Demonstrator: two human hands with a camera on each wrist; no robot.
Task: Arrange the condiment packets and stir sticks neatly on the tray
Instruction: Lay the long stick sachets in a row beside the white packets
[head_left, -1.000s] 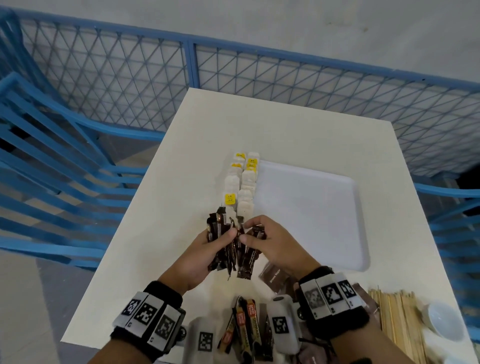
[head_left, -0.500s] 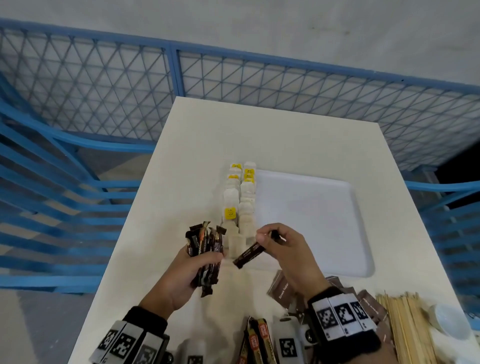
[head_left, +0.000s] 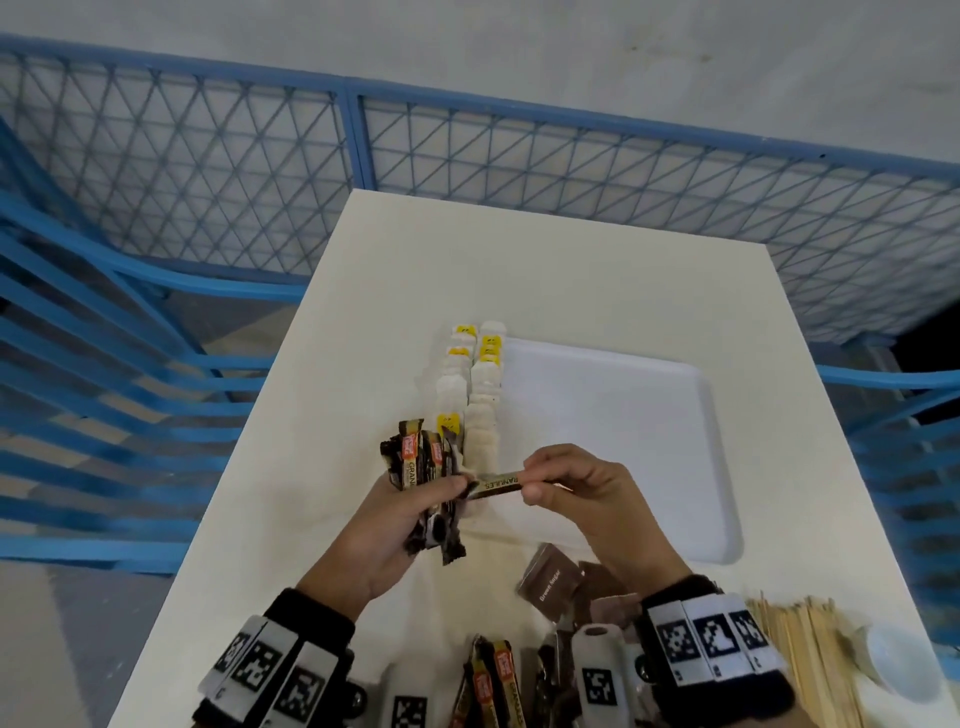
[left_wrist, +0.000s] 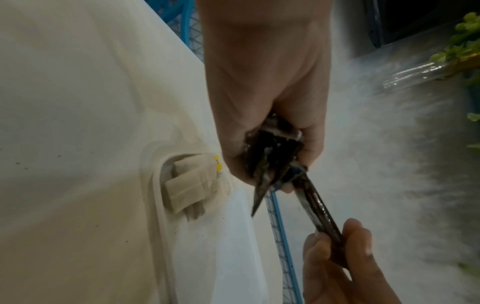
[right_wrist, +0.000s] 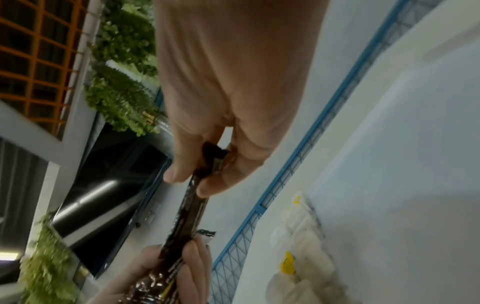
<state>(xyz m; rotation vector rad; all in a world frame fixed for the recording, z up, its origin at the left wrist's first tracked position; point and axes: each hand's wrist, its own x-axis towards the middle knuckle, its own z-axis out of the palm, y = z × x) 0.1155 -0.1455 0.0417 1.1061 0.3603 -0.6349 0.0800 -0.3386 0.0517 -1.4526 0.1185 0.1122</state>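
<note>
Stir sticks (head_left: 810, 660) and loose granule sachets (head_left: 491, 686) run off the bottom edge.

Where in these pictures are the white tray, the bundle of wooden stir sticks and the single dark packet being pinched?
white tray (head_left: 613, 415), head view, bare floor of the tray.
wooden stir sticks (head_left: 810, 660), head view, middle of the bundle.
single dark packet (head_left: 501, 482), head view, its gold lettered band.
</note>
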